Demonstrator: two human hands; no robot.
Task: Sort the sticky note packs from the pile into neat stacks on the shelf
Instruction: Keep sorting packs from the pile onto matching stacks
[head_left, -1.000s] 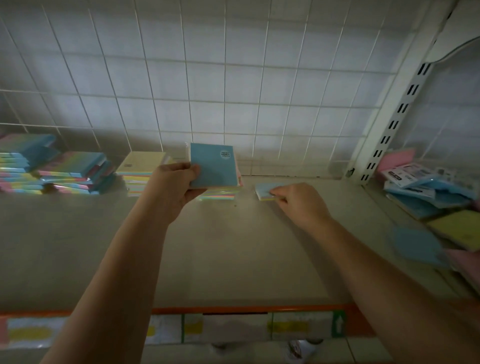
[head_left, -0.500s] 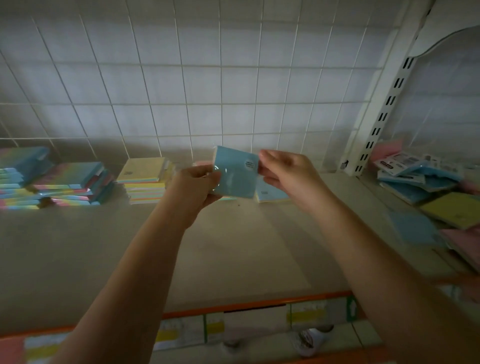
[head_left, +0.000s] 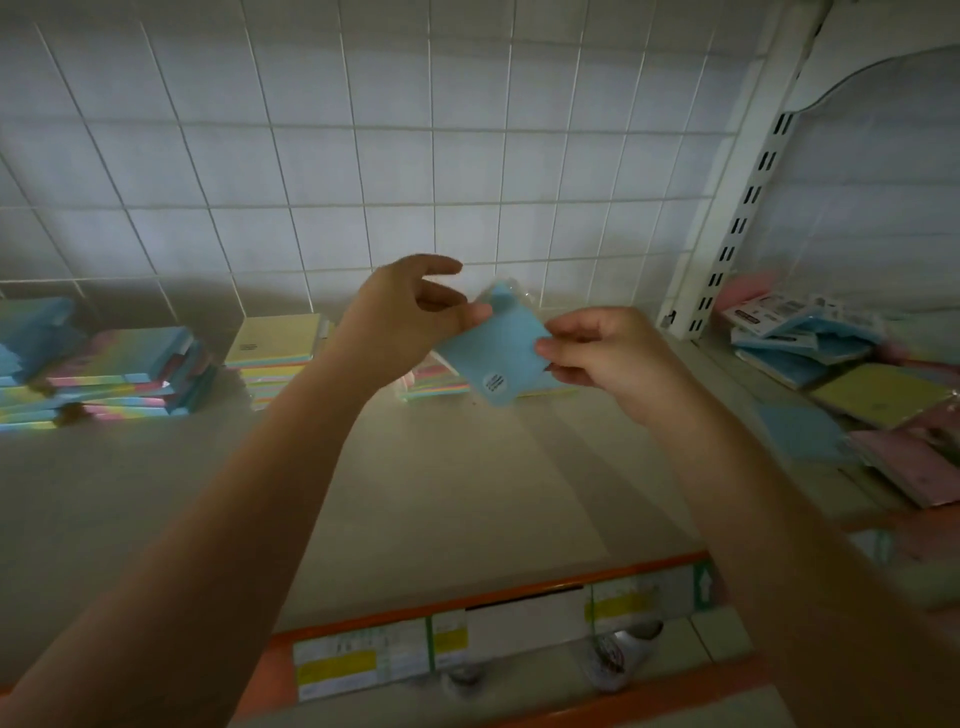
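A blue sticky note pack (head_left: 496, 353) with a round white label hangs tilted like a diamond above the grey shelf (head_left: 415, 493). My left hand (head_left: 400, 317) pinches its upper left edge and my right hand (head_left: 597, 348) pinches its right corner. Behind and below it lies a low pastel stack (head_left: 431, 384), partly hidden. A yellow-topped stack (head_left: 272, 353) stands left of that, and rainbow-edged stacks (head_left: 119, 374) sit further left. The loose pile of blue, yellow and pink packs (head_left: 852, 374) lies in the bay on the right.
A white wire grid (head_left: 363, 156) backs the shelf. A slotted white upright (head_left: 737, 208) divides it from the right bay. The front edge has an orange rail with price labels (head_left: 457, 639).
My right hand left the pack lying on the shelf and came up to take the blue pack held by my left hand. Both hands have since turned the pack onto a corner.
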